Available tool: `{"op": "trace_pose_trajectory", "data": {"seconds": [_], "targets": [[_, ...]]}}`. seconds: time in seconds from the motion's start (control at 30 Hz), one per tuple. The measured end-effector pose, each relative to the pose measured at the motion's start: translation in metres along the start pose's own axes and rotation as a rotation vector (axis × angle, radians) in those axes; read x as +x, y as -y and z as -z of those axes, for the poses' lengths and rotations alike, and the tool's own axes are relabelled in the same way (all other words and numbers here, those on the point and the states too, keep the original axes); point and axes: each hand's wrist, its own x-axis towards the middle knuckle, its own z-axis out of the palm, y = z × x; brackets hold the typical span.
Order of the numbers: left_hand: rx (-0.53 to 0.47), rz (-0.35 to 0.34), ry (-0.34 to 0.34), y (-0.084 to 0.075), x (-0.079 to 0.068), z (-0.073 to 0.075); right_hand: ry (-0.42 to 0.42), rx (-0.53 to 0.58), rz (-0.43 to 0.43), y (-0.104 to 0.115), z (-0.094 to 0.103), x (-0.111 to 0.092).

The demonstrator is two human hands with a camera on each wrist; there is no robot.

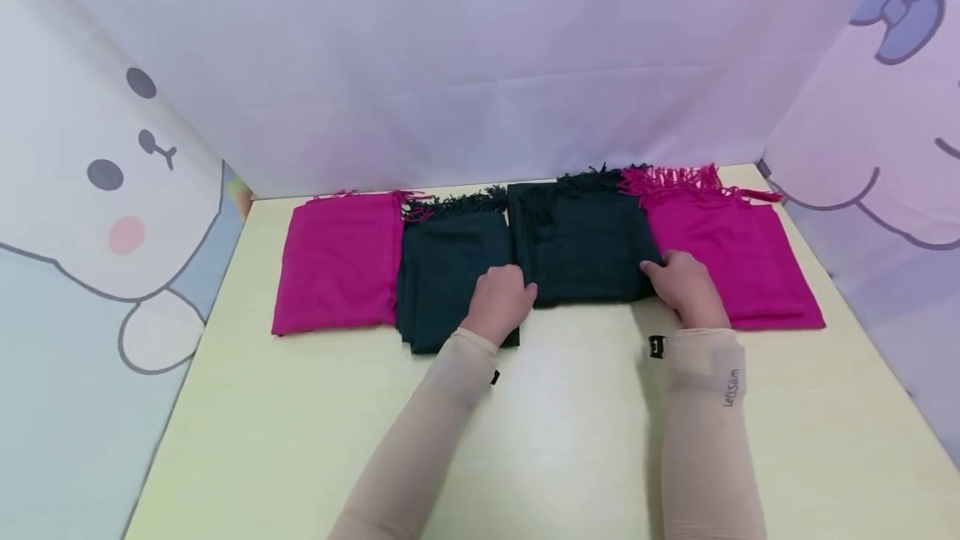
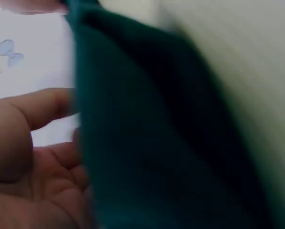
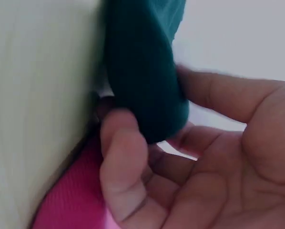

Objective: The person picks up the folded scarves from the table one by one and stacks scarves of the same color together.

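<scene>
A folded dark green fringed scarf (image 1: 588, 248) lies right of centre, its near corners between my two hands. With my left hand (image 1: 501, 300) I pinch its near left corner; thumb and fingers meet its edge in the left wrist view, where the green cloth (image 2: 142, 138) is blurred. My right hand (image 1: 686, 286) grips the near right corner, the thumb on one side of the thick folded edge (image 3: 145, 76) and fingers curled on the other. Beneath my left hand lies a second folded dark green scarf (image 1: 446, 282).
One folded magenta scarf (image 1: 341, 265) lies at the far left of the pale table (image 1: 570, 440). Another magenta scarf (image 1: 750, 265) lies at the right, against the green one, its fringe toward the back. White cloth walls (image 1: 480, 65) with cartoon figures surround the table.
</scene>
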Motion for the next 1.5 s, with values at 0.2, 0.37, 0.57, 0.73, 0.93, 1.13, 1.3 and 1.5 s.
{"op": "trace_pose_trajectory", "data": {"seconds": [0.2, 0.37, 0.57, 0.73, 0.93, 1.13, 1.3, 1.5], "targets": [[0.027, 0.056, 0.06, 0.003, 0.007, -0.004, 0.007, 0.3, 0.006, 0.0, -0.003, 0.0], [0.007, 0.036, 0.082, 0.003, 0.007, -0.007, 0.108, 0.524, -0.014, -0.004, -0.008, 0.002], [-0.596, 0.12, 0.068, 0.002, 0.004, -0.007, 0.211, 0.665, -0.02, -0.016, -0.009, 0.001], [-1.533, 0.288, 0.003, -0.009, -0.006, -0.016, 0.201, 0.791, -0.029, -0.027, -0.005, -0.003], [-1.909, 0.492, -0.007, -0.022, -0.022, -0.017, 0.206, 0.807, -0.045, -0.028, -0.004, -0.005], [-2.043, 0.625, 0.126, -0.024, -0.031, -0.019, 0.187, 0.827, -0.049, -0.027, -0.003, -0.009], [-2.037, 0.585, 0.129, -0.023, -0.035, -0.018, 0.184, 0.837, -0.035, -0.025, -0.003, -0.01], [-2.008, 0.568, 0.158, -0.022, -0.034, -0.016, 0.165, 0.805, -0.027, -0.022, -0.001, -0.01]]}}
